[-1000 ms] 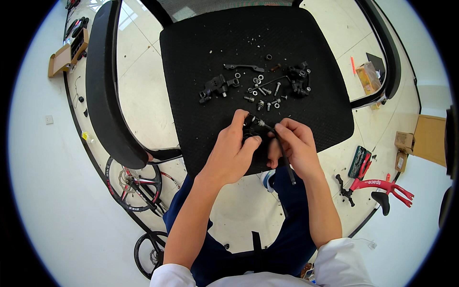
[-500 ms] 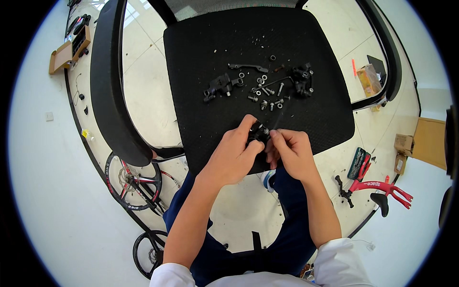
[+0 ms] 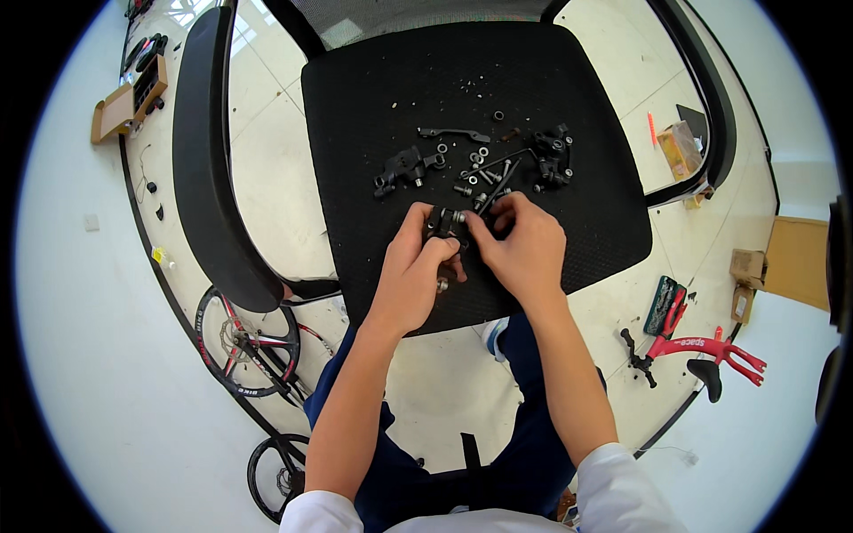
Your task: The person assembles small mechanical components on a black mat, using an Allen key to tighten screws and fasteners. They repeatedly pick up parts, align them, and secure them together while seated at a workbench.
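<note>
My left hand (image 3: 410, 275) is closed around a black bicycle brake caliper (image 3: 442, 224), held just above the chair seat's near part. A silver bolt (image 3: 458, 216) sticks out of the caliper's right side. The fingertips of my right hand (image 3: 520, 240) pinch at this bolt. A thin black hex key (image 3: 503, 185) slants up and away from the same right-hand fingers; its lower end is hidden. Beyond my hands lie a second black caliper (image 3: 409, 171) on the left and a third caliper (image 3: 553, 157) on the right. Loose bolts and washers (image 3: 480, 158) are scattered between them.
The black chair seat (image 3: 373, 89) carries these parts, a flat black bracket (image 3: 453, 134) and another hex key (image 3: 506, 157). Armrests (image 3: 203, 160) flank it. On the floor are a bicycle wheel (image 3: 235, 351), a red frame (image 3: 702, 345) and cardboard boxes (image 3: 748, 266).
Both hands have moved left and slightly away from me with the caliper, which has turned. The hex key, blurred before, now shows clearly above my right hand.
</note>
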`<control>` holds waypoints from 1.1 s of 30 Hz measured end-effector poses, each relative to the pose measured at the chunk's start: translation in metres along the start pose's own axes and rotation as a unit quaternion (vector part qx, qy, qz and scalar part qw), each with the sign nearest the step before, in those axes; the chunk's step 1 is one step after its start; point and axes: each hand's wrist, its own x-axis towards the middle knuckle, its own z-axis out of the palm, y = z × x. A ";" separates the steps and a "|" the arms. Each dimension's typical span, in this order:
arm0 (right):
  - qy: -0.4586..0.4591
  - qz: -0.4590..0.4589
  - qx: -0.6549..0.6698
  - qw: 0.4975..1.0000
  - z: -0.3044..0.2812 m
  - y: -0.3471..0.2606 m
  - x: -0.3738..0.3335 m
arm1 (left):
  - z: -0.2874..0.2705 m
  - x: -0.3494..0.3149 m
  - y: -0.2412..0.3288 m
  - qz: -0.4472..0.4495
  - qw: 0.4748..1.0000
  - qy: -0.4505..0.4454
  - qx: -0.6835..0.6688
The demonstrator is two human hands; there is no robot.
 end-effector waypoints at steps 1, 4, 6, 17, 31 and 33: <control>-0.014 0.032 -0.015 0.999 0.003 -0.002 0.002 | 0.000 0.001 0.000 -0.004 1.000 -0.005 -0.029; -0.017 0.055 0.017 0.998 0.002 0.003 0.006 | -0.001 0.003 0.000 -0.007 0.995 -0.012 -0.103; -0.032 0.081 0.072 0.994 -0.004 0.005 0.007 | -0.004 0.003 -0.002 -0.003 0.991 -0.009 -0.136; -0.206 0.158 0.589 0.765 -0.036 0.009 -0.002 | -0.009 0.002 0.011 -0.012 0.966 0.041 -0.254; -0.224 0.123 0.512 0.820 -0.021 -0.013 -0.012 | -0.007 0.006 0.005 -0.040 0.954 0.039 -0.296; -0.230 0.123 0.511 0.819 -0.021 -0.013 -0.012 | -0.009 0.006 0.003 -0.036 0.957 0.038 -0.285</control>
